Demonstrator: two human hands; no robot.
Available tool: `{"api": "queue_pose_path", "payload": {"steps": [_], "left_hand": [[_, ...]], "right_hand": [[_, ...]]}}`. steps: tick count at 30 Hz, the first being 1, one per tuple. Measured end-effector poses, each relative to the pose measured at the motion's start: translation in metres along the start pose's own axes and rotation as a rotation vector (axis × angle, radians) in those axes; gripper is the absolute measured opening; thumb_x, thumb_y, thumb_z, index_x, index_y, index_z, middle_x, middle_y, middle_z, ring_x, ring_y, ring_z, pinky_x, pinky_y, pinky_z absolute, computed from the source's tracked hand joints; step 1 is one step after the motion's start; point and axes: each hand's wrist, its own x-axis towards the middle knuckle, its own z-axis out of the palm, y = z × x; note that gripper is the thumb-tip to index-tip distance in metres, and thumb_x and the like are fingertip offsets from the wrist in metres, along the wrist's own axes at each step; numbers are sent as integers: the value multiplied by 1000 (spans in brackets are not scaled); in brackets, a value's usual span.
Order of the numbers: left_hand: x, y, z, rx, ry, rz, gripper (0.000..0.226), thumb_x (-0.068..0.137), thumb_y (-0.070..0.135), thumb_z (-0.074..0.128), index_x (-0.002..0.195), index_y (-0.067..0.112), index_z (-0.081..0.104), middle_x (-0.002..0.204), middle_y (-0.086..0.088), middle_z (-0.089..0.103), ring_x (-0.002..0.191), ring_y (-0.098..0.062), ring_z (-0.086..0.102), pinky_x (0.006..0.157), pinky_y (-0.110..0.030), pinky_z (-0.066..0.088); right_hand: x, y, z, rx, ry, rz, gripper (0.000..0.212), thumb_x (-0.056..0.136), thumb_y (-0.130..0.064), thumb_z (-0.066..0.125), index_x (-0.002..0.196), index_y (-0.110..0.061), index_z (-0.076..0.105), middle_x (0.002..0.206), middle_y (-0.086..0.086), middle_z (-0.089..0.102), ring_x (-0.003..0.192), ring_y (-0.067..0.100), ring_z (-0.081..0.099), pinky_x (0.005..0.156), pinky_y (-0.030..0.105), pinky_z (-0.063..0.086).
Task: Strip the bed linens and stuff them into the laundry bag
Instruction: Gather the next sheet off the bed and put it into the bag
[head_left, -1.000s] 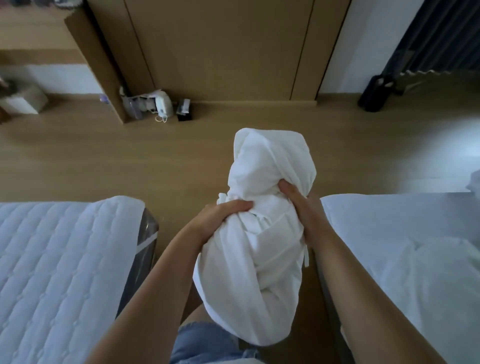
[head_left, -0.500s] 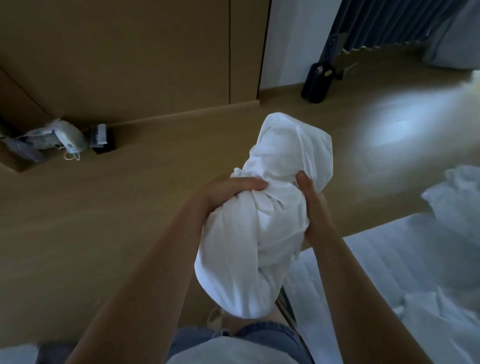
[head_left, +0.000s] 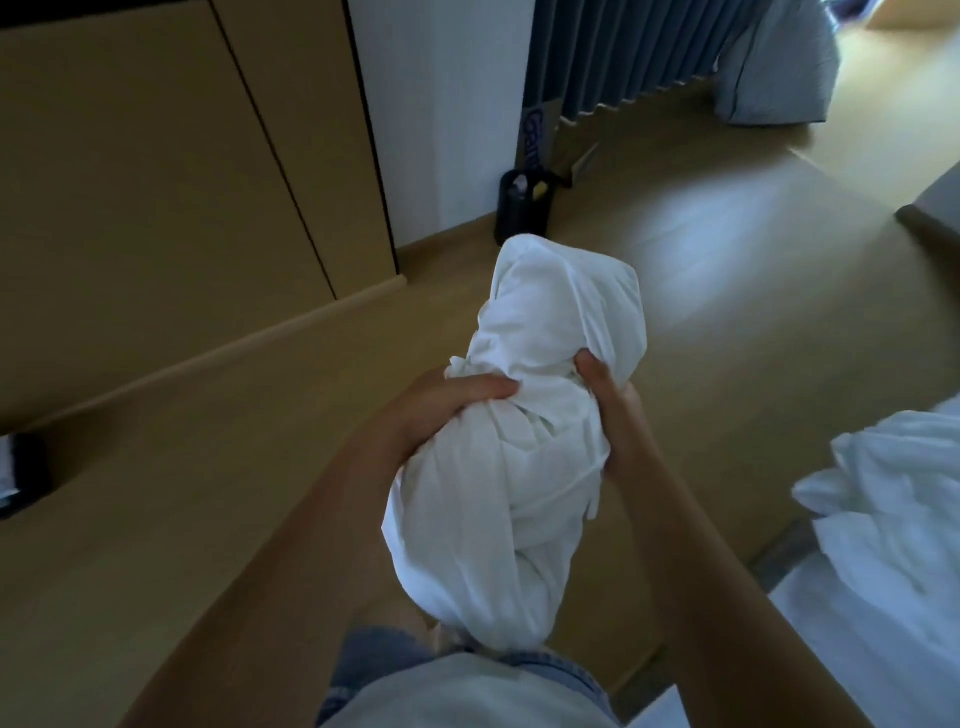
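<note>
A white bundle of bed linen (head_left: 524, 467) hangs in front of my body, bunched and narrowed at its middle. My left hand (head_left: 441, 410) grips it on the left side of that narrow part, fingers curled into the cloth. From the right, my right hand (head_left: 605, 395) grips the same part, thumb pressed on top. More loose white linen (head_left: 893, 499) lies crumpled on the bed (head_left: 883, 639) at the lower right. A large grey-blue bag (head_left: 774, 67) stands on the floor at the far top right, by the curtain.
Wooden wardrobe doors (head_left: 156, 171) fill the left. A black bin (head_left: 522, 210) stands by the white wall, next to the dark curtain (head_left: 623, 52). A small black object (head_left: 23, 475) sits at the left edge. Wood floor (head_left: 727, 291) stretches ahead.
My view has swung to the right: the quilted bed on the left left the frame, the curtain and grey-blue bag came in. Both hands keep their grip on the bundle.
</note>
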Motion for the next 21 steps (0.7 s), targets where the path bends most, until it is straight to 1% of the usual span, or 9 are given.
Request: {"api": "queue_pose_path", "payload": {"steps": [4,6,9,12,14,15,17,19,21], "left_hand": [[92,57,21,-14,-90,-34,44,73,37,78,111,18,68,99,-1,75,95,-20,70,93,-39,51],[141,86,35,-9,-140,-35,44,73,38,78,111,18,67,99,0,75,93,-19,71,91,-37,52],[224,134,52,31,-193,-31,47,69,46,80,106,21,66,98,2,74,92,-16,70,85,-32,51],[307,189,69,29,-271,8,56,62,48,82,108,21,66,104,-1,73,96,-18,69,92,-36,50],[357,229,80,44,-332,19,69,54,51,83,113,21,64,105,0,73,98,-19,69,94,-38,50],[379,247,88,49,-371,26,69,53,51,82,112,22,63,104,1,73,98,-18,69,92,-38,50],[421,280,106,49,-427,48,60,55,49,81,107,24,64,103,3,74,98,-16,69,89,-35,51],[462,310,128,69,-434,53,45,67,41,80,105,23,65,106,1,73,101,-17,68,91,-34,50],[502,336,155,90,-480,29,30,80,31,73,106,19,66,107,-3,72,101,-20,68,91,-35,52]], "right_hand": [[79,-45,-34,9,111,-13,84,55,-57,79,125,-15,56,114,4,69,101,22,68,88,43,54],[121,-64,-51,15,160,-35,82,55,-55,80,124,-16,57,114,3,69,102,22,68,87,43,54],[195,-98,-77,22,240,-81,79,54,-51,80,121,-16,58,113,3,70,100,20,68,81,37,56],[274,-137,-103,13,335,-111,94,46,-57,85,124,-13,56,115,3,68,99,19,68,81,36,56],[322,-162,-120,5,396,-83,107,39,-64,85,127,-14,53,117,3,67,100,21,68,86,41,55],[343,-175,-128,7,422,-61,111,37,-66,85,128,-14,52,118,3,67,101,22,67,88,43,54],[382,-197,-150,14,461,-42,112,36,-68,85,129,-16,51,118,3,67,102,23,67,90,45,53],[418,-217,-175,11,498,-39,108,38,-68,85,128,-17,53,117,1,67,101,22,67,91,45,53],[453,-233,-203,20,544,-18,109,36,-70,84,127,-17,53,117,1,67,101,22,67,90,44,53]]}}
